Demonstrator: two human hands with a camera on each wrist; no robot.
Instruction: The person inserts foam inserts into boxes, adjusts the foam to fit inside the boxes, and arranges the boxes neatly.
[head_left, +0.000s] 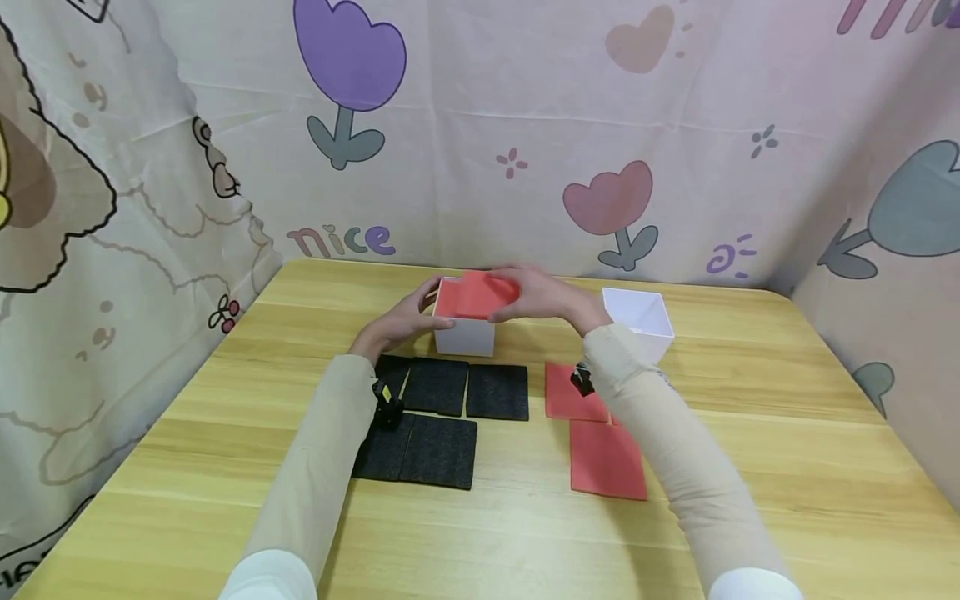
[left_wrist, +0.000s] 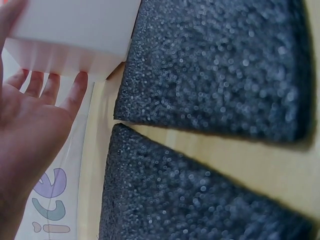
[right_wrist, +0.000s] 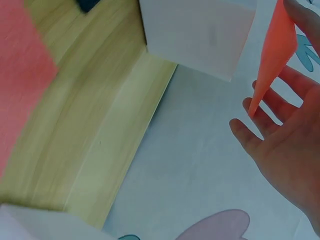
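Note:
My left hand (head_left: 397, 321) holds a white box (head_left: 465, 340) at its left side, thumb along the front rim; the left wrist view shows fingertips against the box wall (left_wrist: 65, 57). A red foam sheet (head_left: 447, 298) shows within the box's top. Over the right part of that opening, my right hand (head_left: 551, 298) pinches another red foam sheet (head_left: 487, 296) between thumb and fingers. Seen from the right wrist, this held sheet (right_wrist: 277, 45) bends and stands apart from the box's side (right_wrist: 200, 35).
Several black foam sheets (head_left: 497, 392) lie in two rows before the box. To the right, red foam sheets (head_left: 606, 458) lie partly under the right forearm. A second white box (head_left: 637, 312) stands at the back right, its open top facing up. A printed cloth (head_left: 480, 200) hangs behind the table.

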